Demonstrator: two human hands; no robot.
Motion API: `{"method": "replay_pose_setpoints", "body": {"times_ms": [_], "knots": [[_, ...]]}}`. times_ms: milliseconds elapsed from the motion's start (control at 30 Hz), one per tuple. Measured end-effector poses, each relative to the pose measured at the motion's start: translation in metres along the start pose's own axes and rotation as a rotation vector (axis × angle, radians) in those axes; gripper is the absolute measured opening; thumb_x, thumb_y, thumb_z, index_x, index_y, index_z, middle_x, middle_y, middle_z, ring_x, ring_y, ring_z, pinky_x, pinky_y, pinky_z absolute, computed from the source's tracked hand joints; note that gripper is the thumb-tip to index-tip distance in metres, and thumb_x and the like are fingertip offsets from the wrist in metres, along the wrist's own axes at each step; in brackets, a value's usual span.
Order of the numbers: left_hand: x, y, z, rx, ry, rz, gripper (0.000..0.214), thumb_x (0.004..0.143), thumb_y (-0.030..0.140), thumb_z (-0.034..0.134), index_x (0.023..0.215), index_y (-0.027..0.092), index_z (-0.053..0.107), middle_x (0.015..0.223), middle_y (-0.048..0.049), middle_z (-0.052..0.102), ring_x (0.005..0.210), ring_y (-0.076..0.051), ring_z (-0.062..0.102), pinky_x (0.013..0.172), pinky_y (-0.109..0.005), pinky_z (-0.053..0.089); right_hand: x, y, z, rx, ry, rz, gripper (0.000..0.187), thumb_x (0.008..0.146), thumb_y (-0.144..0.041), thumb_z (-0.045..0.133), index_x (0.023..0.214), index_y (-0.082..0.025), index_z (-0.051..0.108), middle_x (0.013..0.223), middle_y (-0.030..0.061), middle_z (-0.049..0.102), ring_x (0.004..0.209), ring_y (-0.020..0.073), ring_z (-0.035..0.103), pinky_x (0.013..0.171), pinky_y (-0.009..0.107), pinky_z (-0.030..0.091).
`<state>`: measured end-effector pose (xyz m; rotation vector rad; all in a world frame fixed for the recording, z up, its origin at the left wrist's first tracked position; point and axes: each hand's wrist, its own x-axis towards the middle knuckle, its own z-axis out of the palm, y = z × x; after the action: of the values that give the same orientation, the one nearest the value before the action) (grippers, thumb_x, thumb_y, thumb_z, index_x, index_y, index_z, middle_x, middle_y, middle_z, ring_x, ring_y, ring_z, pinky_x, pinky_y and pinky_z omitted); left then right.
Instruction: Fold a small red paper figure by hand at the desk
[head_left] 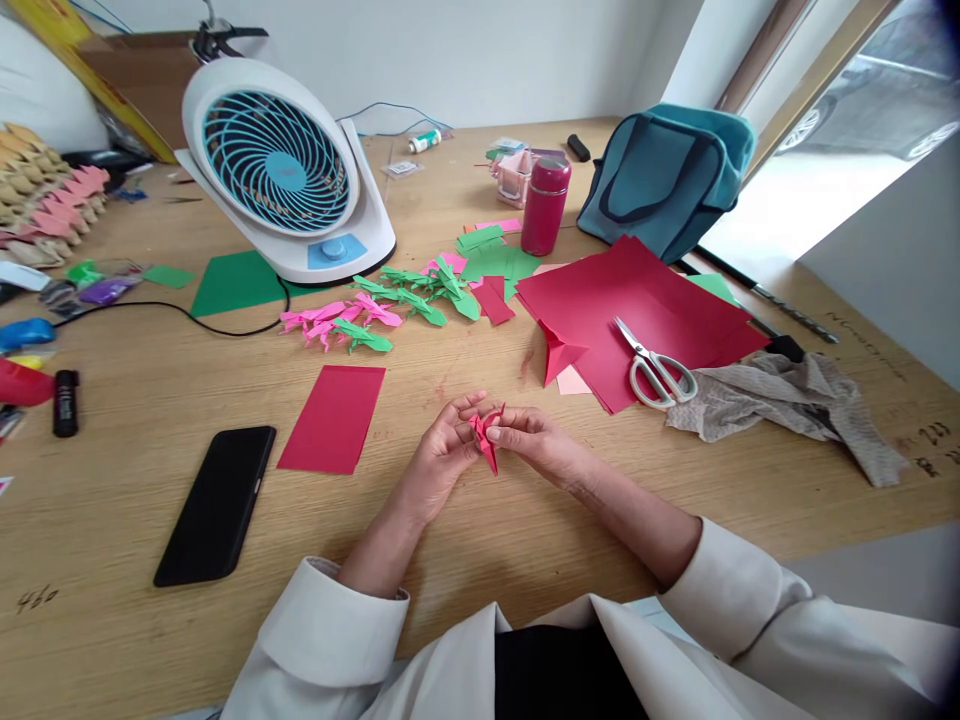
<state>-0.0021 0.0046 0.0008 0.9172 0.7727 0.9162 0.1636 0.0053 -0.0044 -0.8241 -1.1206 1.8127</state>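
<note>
A small folded red paper figure (484, 440) is held between both my hands above the near middle of the table. My left hand (445, 445) pinches its left side with thumb and fingers. From the right, my right hand (534, 440) grips it, thumb in front. One pointed end hangs downward, and part of the figure is hidden by my fingers. To the left lies a stack of red paper rectangles (332, 420). Beyond my hands, pink folded figures (322, 322) and green folded figures (420, 290) lie in a loose cluster.
White-handled scissors (660, 380) rest on large red sheets (637, 310) at right, beside a crumpled cloth (780, 400). A black phone (216, 505) lies at left. Behind stand a fan (289, 170), a red flask (545, 205) and a teal bag (664, 180).
</note>
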Motion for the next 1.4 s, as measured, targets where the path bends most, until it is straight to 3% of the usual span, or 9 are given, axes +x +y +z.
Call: {"method": "replay_pose_setpoints", "body": {"times_ms": [233,500,1033,1400], "knots": [[-0.001,0.001,0.003,0.26,0.186,0.159,0.036,0.08,0.028,0.073,0.113,0.018,0.063,0.114,-0.0084,0.071,0.107,-0.02,0.066,0.096,-0.031,0.05,0.004,-0.001,0.005,-0.082,0.345,-0.163,0.038,0.071,-0.054,0.08,0.071,-0.021,0.062,0.071,-0.0013,0.061,0.068,0.013,0.052,0.066,0.026,0.045],[-0.001,-0.007,-0.001,0.326,0.328,0.228,0.022,0.079,0.037,0.073,0.085,0.017,0.066,0.086,-0.0034,0.072,0.082,-0.017,0.068,0.078,-0.027,0.052,0.004,0.007,0.013,-0.139,0.282,-0.181,0.039,0.072,-0.056,0.078,0.074,-0.02,0.064,0.067,-0.0012,0.06,0.063,0.0119,0.049,0.06,0.027,0.042],[0.0,-0.008,-0.006,0.421,0.316,0.281,0.02,0.08,0.036,0.074,0.078,0.017,0.066,0.078,-0.0017,0.071,0.076,-0.016,0.065,0.074,-0.026,0.05,0.002,0.005,0.014,-0.137,0.247,-0.169,0.038,0.075,-0.055,0.076,0.079,-0.02,0.062,0.072,-0.0003,0.064,0.065,0.0128,0.056,0.065,0.028,0.046],[0.003,-0.007,-0.002,0.226,0.324,0.182,0.022,0.069,0.035,0.081,0.072,0.018,0.068,0.075,-0.0014,0.072,0.08,-0.017,0.067,0.084,-0.031,0.052,0.005,0.008,0.01,-0.113,0.26,-0.139,0.044,0.072,-0.058,0.077,0.074,-0.02,0.055,0.064,-0.0028,0.058,0.057,0.0104,0.047,0.055,0.025,0.038]]}}
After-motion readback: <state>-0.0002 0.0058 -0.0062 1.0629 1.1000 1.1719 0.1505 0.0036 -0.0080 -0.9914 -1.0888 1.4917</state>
